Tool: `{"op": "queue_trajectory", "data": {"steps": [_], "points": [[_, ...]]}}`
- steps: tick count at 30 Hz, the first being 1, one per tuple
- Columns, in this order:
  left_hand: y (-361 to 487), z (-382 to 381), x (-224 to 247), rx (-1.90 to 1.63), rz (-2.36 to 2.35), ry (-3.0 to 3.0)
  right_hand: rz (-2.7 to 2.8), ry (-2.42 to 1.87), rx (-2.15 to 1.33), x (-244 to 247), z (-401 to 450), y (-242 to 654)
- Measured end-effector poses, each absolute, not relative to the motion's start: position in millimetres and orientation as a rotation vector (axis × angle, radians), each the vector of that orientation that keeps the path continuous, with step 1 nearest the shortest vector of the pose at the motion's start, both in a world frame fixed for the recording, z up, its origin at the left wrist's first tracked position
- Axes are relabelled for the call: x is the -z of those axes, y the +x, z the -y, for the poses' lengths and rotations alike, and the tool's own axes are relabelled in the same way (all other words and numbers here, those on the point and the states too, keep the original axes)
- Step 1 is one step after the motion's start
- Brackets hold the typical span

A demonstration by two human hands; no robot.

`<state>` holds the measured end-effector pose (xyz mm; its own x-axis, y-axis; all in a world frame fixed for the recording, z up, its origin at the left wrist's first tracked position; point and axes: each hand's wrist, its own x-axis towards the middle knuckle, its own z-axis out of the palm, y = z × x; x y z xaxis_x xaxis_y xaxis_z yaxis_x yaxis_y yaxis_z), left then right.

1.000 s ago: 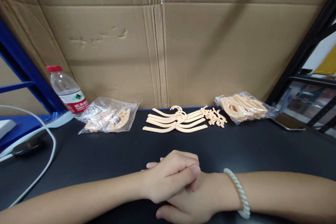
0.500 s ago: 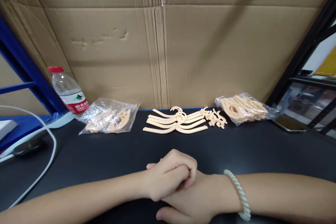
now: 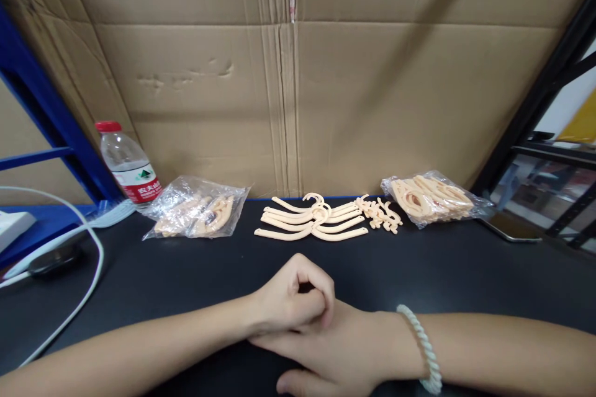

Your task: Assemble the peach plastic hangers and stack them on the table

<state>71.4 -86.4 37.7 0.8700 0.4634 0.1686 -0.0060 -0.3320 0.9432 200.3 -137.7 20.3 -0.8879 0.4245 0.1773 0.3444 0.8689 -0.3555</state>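
My left hand (image 3: 298, 298) lies curled on top of my right hand, its fingers bent into a loose fist with a small dark gap and no object in it. Beneath it, my right hand (image 3: 342, 347) is flat, palm down, with the thumb apart and the other fingers partly covered. Beyond both hands, several cream hanger pieces (image 3: 288, 236) lie in a fanned stack on the black table (image 3: 195, 279). Small cream hooks (image 3: 384, 217) form a pile just right of them.
A clear bag of cream parts (image 3: 218, 214) lies at the left, beside a red-capped bottle (image 3: 139, 180). Another filled bag (image 3: 433, 198) is at the right, near a phone (image 3: 514, 231). A white cable (image 3: 95, 273) curves at the left. Cardboard (image 3: 209, 105) stands behind.
My left hand has shifted slightly left and up over my right hand, and a gap now shows between its curled fingers. The camera view has tilted slightly.
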Motion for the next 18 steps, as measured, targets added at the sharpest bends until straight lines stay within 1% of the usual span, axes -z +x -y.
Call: {"op": "queue_trajectory", "data": {"steps": [3,5,9,13,16,18], "points": [[58,69,-33,-0.483,-0.521,1.926,2.782,-0.546,-0.383,-22,137,209],[45,56,-30,-0.562,-0.634,2.003,2.761,-0.556,-0.367,-26,137,220],[21,42,-27,-0.748,-0.774,2.12,2.581,-0.744,-0.34,-31,128,252],[14,42,-21,-0.905,-0.819,2.574,2.256,-1.053,-0.033,-31,102,305],[17,43,-16,-0.833,-0.745,2.84,2.076,-1.276,0.225,-29,78,349],[19,42,-14,-0.779,-0.767,2.91,2.057,-1.388,0.306,-28,66,373]]}}
